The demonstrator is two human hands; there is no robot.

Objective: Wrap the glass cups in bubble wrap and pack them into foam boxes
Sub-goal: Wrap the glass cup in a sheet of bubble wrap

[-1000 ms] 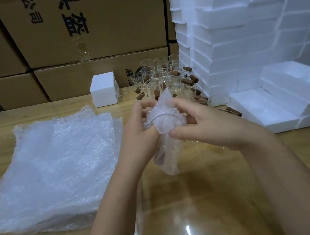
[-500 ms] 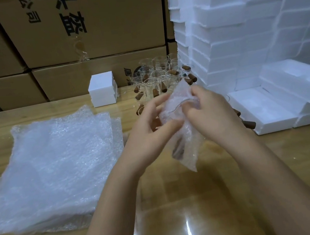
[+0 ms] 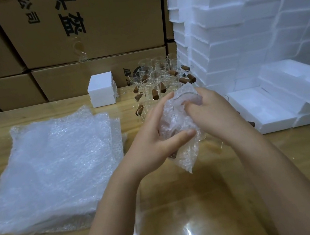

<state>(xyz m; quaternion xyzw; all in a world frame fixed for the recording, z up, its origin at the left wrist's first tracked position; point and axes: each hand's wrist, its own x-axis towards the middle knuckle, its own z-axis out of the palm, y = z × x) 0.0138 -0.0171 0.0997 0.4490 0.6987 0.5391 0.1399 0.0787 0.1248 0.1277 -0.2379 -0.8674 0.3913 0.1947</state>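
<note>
The wrapped cup (image 3: 179, 121) is held in the air between both hands, above the bench (image 3: 183, 203); the left hand (image 3: 154, 143) is curled round its lower body, thumb laid across the front; the right hand (image 3: 209, 113) is closed on the upper end, its fingers bent into the loose wrap at the mouth. A free tail of wrap hangs below the hands. The bundle is judged light but fragile; glass under bubbled film is likely to slide, so it is best taken round the body and not by the loose tail, which would give way; squeezing at the rim is better avoided. The open foam box (image 3: 259, 109) lies just beyond the right hand; the unwrapped glass cups (image 3: 156, 77) stand directly past both hands; the stack of bubble wrap sheets (image 3: 56, 162) lies outward of the left hand.
</note>
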